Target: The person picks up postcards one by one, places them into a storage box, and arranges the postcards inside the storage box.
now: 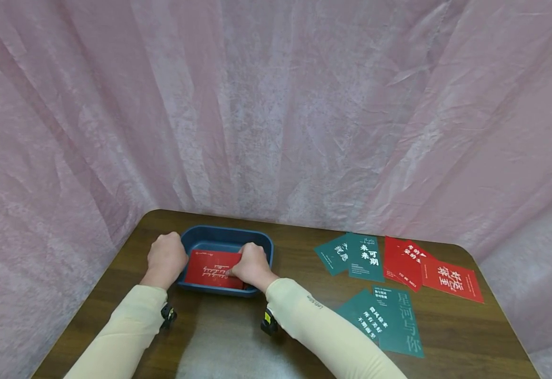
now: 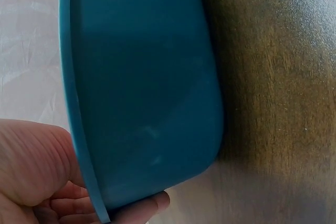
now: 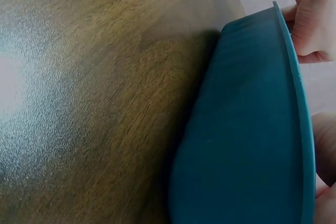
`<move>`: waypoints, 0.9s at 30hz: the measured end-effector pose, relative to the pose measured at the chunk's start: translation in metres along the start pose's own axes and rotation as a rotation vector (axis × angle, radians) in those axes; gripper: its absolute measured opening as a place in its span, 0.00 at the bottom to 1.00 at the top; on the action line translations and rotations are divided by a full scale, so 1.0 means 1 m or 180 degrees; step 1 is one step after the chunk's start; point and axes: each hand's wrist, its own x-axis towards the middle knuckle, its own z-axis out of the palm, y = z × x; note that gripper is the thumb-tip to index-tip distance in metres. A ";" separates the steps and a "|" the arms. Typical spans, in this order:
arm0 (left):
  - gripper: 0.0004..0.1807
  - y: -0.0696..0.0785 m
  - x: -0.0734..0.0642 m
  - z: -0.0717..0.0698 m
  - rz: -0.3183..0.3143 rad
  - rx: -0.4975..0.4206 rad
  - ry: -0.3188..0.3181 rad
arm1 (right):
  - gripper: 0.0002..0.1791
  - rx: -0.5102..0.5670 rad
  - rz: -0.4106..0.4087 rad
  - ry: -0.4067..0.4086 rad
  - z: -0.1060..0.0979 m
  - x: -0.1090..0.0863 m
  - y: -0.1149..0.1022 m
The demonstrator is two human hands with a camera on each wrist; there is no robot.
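Note:
A dark blue tray (image 1: pixel 228 231) stands near the far left of the table, and a red card (image 1: pixel 209 269) with white writing lies inside it. My left hand (image 1: pixel 167 258) grips the tray's left end. In the left wrist view its fingers (image 2: pixel 137 211) curl under the rim, with the tray wall (image 2: pixel 147 87) filling the middle. My right hand (image 1: pixel 253 266) is inside the tray at the right and pinches the red card's right edge, thumb on top. From the right wrist, the tray wall (image 3: pixel 241 129) hides most of that hand (image 3: pixel 325 145); how many cards it holds cannot be seen.
Green cards (image 1: pixel 367 258) and red cards (image 1: pixel 453 279) with white characters overlap at the table's far right. More green cards (image 1: pixel 399 321) lie nearer, partly behind the right sleeve (image 1: pixel 323 326). A pink curtain (image 1: pixel 276 116) hangs behind the wooden table (image 1: pixel 465 337).

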 end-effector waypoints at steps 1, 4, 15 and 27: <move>0.14 0.000 0.000 0.000 0.0018 -0.0003 0.0024 | 0.22 -0.0038 -0.0007 0.0011 0.000 0.000 0.000; 0.12 0.000 0.000 0.001 0.0064 -0.0017 0.0082 | 0.23 -0.0120 -0.0055 0.0043 0.000 0.000 -0.001; 0.12 0.000 0.000 0.002 0.0081 0.0011 0.0130 | 0.29 -0.0270 -0.0296 0.0044 0.001 -0.001 0.000; 0.13 0.000 -0.001 0.000 0.0065 0.0001 0.0060 | 0.22 -0.0218 -0.0515 0.0034 -0.012 -0.004 -0.001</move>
